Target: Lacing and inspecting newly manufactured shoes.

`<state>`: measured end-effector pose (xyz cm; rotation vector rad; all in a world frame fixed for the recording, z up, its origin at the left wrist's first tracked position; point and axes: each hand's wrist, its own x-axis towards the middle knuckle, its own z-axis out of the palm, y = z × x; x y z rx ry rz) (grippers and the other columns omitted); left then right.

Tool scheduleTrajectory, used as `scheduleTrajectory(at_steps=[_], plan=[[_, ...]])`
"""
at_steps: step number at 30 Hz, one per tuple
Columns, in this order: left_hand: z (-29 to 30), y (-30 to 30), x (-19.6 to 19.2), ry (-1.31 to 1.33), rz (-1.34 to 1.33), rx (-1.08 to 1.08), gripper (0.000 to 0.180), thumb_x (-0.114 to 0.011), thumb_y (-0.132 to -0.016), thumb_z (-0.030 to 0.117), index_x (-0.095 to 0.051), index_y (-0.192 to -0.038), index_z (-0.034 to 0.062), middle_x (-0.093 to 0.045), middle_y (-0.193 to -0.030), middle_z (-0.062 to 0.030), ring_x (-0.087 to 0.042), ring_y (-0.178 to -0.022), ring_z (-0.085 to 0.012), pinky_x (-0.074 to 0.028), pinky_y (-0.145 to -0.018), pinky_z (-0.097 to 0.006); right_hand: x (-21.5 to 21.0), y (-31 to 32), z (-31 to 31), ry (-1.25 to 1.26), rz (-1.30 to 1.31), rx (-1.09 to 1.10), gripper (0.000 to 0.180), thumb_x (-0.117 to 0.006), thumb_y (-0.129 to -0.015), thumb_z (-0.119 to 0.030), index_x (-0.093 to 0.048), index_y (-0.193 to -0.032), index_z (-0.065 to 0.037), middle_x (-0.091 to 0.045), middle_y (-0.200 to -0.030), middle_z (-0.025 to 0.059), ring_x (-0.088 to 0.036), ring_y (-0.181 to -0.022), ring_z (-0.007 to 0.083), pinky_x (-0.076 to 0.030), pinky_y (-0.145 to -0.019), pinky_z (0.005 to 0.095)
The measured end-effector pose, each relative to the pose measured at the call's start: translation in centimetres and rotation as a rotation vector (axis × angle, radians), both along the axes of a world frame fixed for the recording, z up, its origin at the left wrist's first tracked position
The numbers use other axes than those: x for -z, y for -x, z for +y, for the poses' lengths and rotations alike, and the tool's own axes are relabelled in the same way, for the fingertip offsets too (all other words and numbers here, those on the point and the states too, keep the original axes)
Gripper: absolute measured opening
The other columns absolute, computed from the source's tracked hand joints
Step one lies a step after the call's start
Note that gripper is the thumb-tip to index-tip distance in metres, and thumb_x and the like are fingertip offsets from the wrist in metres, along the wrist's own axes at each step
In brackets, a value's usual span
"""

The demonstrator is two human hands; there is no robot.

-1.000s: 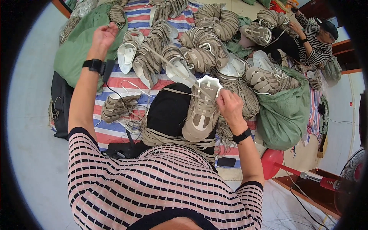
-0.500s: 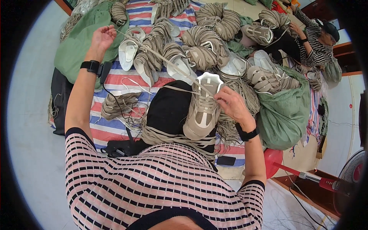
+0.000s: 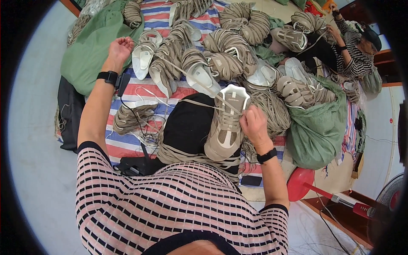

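Observation:
A beige and tan shoe upper [image 3: 222, 142] with a white lining lies on my black-clad lap [image 3: 189, 119], toe toward me. A flat beige shoelace [image 3: 180, 70] runs taut from its eyelets up to the far left. My left hand [image 3: 120, 49] is raised there, fingers closed on that lace. Beside the upper's right edge, my right hand [image 3: 253, 125] is closed in a pinch on lace near the top eyelets; the fingertips are partly hidden. A bundle of loose beige laces [image 3: 187, 157] lies across my lap.
Stacked shoe uppers [image 3: 229, 46] cover the striped sheet [image 3: 131, 89] ahead. Green sacks [image 3: 316, 136] [image 3: 87, 63] stand at right and left. A phone [image 3: 251, 180] lies near my right side, by a fan [image 3: 382, 204] with a red base. A person [image 3: 357, 51] in stripes works at far right.
My left hand has come slightly lower and toward me, the lace still stretched from it. My right hand has shifted down along the upper's edge, its fingers more curled.

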<state>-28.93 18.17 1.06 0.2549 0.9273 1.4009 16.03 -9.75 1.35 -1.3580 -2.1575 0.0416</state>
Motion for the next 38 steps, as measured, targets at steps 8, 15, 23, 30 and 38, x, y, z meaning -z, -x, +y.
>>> scheduleTrajectory(at_steps=[8, 15, 23, 30, 38], plan=[[4.7, 12.8, -0.1, -0.392, -0.098, 0.047, 0.006, -0.035, -0.073, -0.004, -0.039, -0.076, -0.0063, -0.046, -0.072, -0.0148, -0.044, -0.063, -0.0251, -0.043, -0.059, -0.036, 2.5, 0.7, -0.5, -0.205, 0.193, 0.083, 0.021, -0.060, -0.065, 0.006, -0.050, -0.081, -0.001, -0.051, -0.074, 0.0112, -0.052, -0.065, 0.0291, -0.043, -0.056, 0.0373], [2.9, 7.8, -4.2, -0.325, 0.205, -0.138, 0.011, -0.042, -0.084, 0.004, -0.046, -0.079, -0.0052, -0.051, -0.074, -0.0145, -0.048, -0.065, -0.0220, -0.045, -0.063, -0.035, 0.0, -1.3, 0.1, 0.032, 0.334, 0.097, 0.013, -0.059, -0.072, 0.002, -0.055, -0.085, 0.000, -0.056, -0.085, 0.0151, -0.056, -0.079, 0.0303, -0.046, -0.070, 0.0350], [-1.4, 2.5, -2.2, -0.200, 0.085, 0.074, 0.012, -0.047, -0.087, 0.009, -0.051, -0.084, -0.0020, -0.059, -0.083, -0.0156, -0.058, -0.077, -0.0252, -0.051, -0.073, -0.036, 2.6, -1.1, 5.4, 0.550, 0.504, -0.072, 0.034, -0.046, -0.091, -0.022, -0.053, -0.118, -0.002, -0.052, -0.118, 0.0141, -0.046, -0.114, 0.0266, -0.034, -0.099, 0.0330], [-2.2, 8.8, -2.3, -0.274, -0.027, -0.115, 0.013, -0.044, -0.086, 0.007, -0.052, -0.082, -0.0019, -0.060, -0.084, -0.0155, -0.060, -0.077, -0.0260, -0.052, -0.075, -0.036, 2.3, 0.9, 3.2, 0.359, 0.349, -0.095, 0.038, -0.043, -0.090, -0.016, -0.049, -0.126, -0.007, -0.047, -0.120, 0.0173, -0.044, -0.111, 0.0326, -0.034, -0.097, 0.0360], [-0.3, 9.9, 0.8, -0.399, -0.023, 0.071, 0.012, -0.047, -0.087, 0.013, -0.057, -0.088, 0.0057, -0.064, -0.089, -0.0093, -0.061, -0.078, -0.0210, -0.053, -0.067, -0.031, 1.4, 1.8, 2.5, 0.261, 0.144, -0.038, 0.045, -0.053, -0.085, -0.017, -0.048, -0.130, -0.017, -0.046, -0.118, 0.0158, -0.044, -0.109, 0.0334, -0.035, -0.095, 0.0415]])
